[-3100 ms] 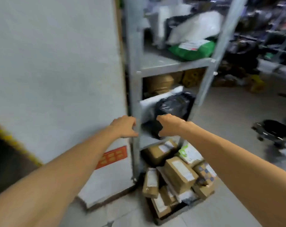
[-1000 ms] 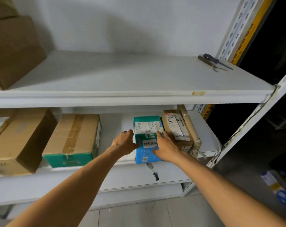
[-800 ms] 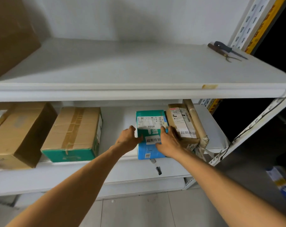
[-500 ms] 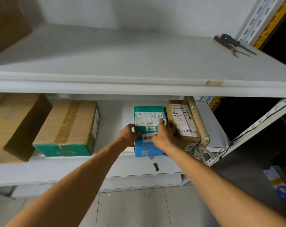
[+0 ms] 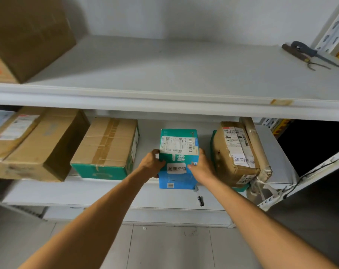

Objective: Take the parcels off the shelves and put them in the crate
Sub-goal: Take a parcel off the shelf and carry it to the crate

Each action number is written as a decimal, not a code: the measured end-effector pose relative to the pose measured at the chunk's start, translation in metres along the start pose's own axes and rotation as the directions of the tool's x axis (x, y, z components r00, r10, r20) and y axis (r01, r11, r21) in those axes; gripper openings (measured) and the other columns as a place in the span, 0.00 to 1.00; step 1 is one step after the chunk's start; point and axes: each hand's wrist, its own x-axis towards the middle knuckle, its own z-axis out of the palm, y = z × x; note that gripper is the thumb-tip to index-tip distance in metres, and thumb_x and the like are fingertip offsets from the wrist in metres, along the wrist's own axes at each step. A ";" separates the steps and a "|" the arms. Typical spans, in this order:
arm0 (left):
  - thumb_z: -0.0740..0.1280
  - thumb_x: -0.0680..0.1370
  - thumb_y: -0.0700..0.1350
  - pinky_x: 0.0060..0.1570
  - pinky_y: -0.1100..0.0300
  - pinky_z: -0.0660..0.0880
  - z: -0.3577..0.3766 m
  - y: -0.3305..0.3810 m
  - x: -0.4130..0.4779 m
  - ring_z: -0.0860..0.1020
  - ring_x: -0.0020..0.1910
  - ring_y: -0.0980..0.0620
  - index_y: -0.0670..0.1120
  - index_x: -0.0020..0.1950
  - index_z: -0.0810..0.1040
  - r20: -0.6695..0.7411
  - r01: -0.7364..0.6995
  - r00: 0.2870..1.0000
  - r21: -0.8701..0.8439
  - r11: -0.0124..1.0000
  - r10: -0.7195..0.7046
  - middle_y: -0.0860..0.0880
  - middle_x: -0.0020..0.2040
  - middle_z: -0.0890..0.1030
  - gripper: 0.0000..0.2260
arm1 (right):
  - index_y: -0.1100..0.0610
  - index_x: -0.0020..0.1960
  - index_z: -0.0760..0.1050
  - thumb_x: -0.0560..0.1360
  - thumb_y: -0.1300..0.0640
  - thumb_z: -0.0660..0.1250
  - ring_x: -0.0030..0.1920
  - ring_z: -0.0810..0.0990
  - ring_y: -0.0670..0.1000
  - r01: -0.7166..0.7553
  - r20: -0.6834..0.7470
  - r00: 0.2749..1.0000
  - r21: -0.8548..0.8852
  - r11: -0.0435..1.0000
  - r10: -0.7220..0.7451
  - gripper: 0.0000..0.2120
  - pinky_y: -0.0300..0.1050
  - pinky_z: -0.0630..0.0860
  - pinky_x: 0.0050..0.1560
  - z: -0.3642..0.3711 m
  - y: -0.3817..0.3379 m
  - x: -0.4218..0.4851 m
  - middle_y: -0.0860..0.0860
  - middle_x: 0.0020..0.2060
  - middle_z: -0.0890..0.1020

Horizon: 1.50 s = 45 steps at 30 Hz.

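A teal and blue box (image 5: 178,152) with a white shipping label sits at the front of the lower shelf (image 5: 110,189), its near end jutting over the edge. My left hand (image 5: 152,163) grips its left side and my right hand (image 5: 200,165) grips its right side, thumbs on top. To the right lies a brown taped parcel (image 5: 235,152) with labels. To the left stands a cardboard box with a green end (image 5: 106,148), and beyond it a larger cardboard box (image 5: 42,144). No crate is in view.
The upper shelf (image 5: 164,98) overhangs the hands; on it stand a big cardboard box (image 5: 26,35) at far left and pliers with a knife (image 5: 308,55) at far right. A slanted shelf post (image 5: 310,171) is at right. Grey tiled floor lies below.
The view turned from another rack to this shelf. Both hands closed on the teal box and slid it left and toward the shelf edge, away from the brown parcel.
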 end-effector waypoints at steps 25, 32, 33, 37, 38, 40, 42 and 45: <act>0.63 0.76 0.28 0.49 0.39 0.79 -0.058 -0.035 -0.017 0.78 0.51 0.44 0.45 0.77 0.57 0.528 -0.249 0.840 0.176 0.952 0.122 0.49 0.48 0.74 0.32 | 0.52 0.75 0.60 0.71 0.72 0.66 0.63 0.76 0.53 -0.177 -0.282 0.930 0.226 0.958 0.238 0.37 0.51 0.74 0.64 0.051 -0.017 -0.121 0.53 0.63 0.77; 0.62 0.75 0.25 0.47 0.38 0.78 -0.026 -0.049 -0.058 0.79 0.51 0.40 0.44 0.74 0.63 0.688 -0.301 0.716 0.152 0.941 0.119 0.37 0.58 0.76 0.30 | 0.55 0.75 0.60 0.71 0.71 0.68 0.66 0.73 0.56 -0.288 -0.396 0.844 0.235 0.928 0.362 0.36 0.54 0.72 0.65 0.044 -0.002 -0.203 0.55 0.66 0.74; 0.63 0.75 0.26 0.47 0.39 0.78 -0.016 -0.052 -0.066 0.80 0.52 0.39 0.44 0.74 0.64 0.711 -0.328 0.692 0.157 0.931 0.124 0.37 0.59 0.77 0.30 | 0.55 0.76 0.58 0.71 0.68 0.69 0.66 0.73 0.56 -0.325 -0.428 0.813 0.227 0.918 0.394 0.37 0.51 0.71 0.65 0.042 0.004 -0.219 0.55 0.66 0.73; 0.67 0.75 0.31 0.47 0.42 0.80 0.038 -0.061 -0.107 0.80 0.55 0.39 0.46 0.69 0.69 0.800 -0.485 0.581 0.194 0.853 0.148 0.39 0.58 0.80 0.25 | 0.54 0.72 0.61 0.71 0.68 0.69 0.62 0.76 0.55 -0.398 -0.514 0.656 0.386 0.832 0.552 0.33 0.55 0.76 0.62 0.039 0.027 -0.289 0.55 0.61 0.76; 0.67 0.75 0.31 0.46 0.43 0.81 0.054 -0.064 -0.120 0.80 0.55 0.40 0.47 0.67 0.71 0.819 -0.522 0.553 0.198 0.830 0.153 0.40 0.58 0.80 0.23 | 0.54 0.70 0.61 0.71 0.69 0.68 0.62 0.77 0.55 -0.401 -0.529 0.612 0.433 0.807 0.588 0.32 0.57 0.77 0.59 0.039 0.031 -0.309 0.54 0.60 0.76; 0.67 0.75 0.32 0.42 0.45 0.81 0.087 -0.069 -0.150 0.81 0.52 0.42 0.46 0.66 0.72 0.864 -0.583 0.483 0.196 0.789 0.142 0.42 0.57 0.81 0.21 | 0.54 0.70 0.60 0.71 0.71 0.67 0.62 0.77 0.55 -0.403 -0.574 0.519 0.490 0.773 0.633 0.32 0.58 0.78 0.57 0.036 0.038 -0.350 0.54 0.59 0.76; 0.69 0.74 0.32 0.45 0.45 0.81 0.121 -0.078 -0.186 0.81 0.52 0.42 0.46 0.67 0.72 0.909 -0.640 0.397 0.178 0.747 0.124 0.42 0.59 0.80 0.23 | 0.55 0.72 0.59 0.72 0.72 0.66 0.61 0.77 0.57 -0.410 -0.632 0.410 0.516 0.752 0.657 0.34 0.56 0.79 0.56 0.034 0.044 -0.397 0.56 0.61 0.76; 0.72 0.72 0.33 0.45 0.53 0.80 0.168 -0.096 -0.249 0.79 0.53 0.45 0.47 0.72 0.69 0.962 -0.730 0.252 0.119 0.673 0.103 0.43 0.63 0.78 0.30 | 0.57 0.73 0.59 0.71 0.72 0.66 0.56 0.78 0.58 -0.426 -0.693 0.207 0.572 0.701 0.691 0.34 0.52 0.78 0.53 0.036 0.052 -0.473 0.59 0.61 0.77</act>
